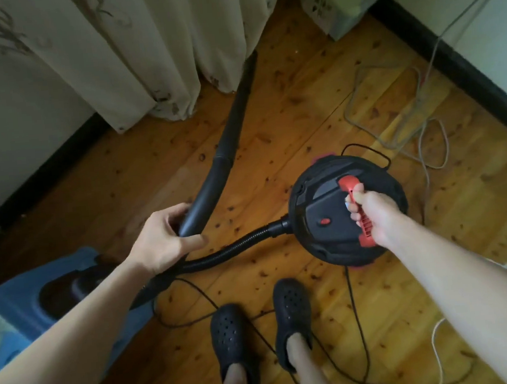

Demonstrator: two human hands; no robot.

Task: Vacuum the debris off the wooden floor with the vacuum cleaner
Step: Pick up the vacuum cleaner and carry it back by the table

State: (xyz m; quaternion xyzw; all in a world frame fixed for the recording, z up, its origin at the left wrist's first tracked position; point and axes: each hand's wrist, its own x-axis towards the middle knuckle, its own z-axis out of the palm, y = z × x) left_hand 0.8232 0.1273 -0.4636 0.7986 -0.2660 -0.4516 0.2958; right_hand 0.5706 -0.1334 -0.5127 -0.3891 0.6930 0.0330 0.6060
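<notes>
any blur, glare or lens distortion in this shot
Head view: dim, soft light, with a pale sheen on the wooden floor beyond the vacuum cleaner; head view: wide-angle bowing curves the black skirting and stretches the forearms; head view: curtain and frame edges look soft, while the left hand on the tube and right hand on the red handle are fairly sharp.

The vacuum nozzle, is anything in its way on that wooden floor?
Yes. The curtain hem hangs right beside the nozzle tip, and loose grey cables lie on the floor to its right. The left hand holds the wand; the right hand grips the red handle.
</notes>
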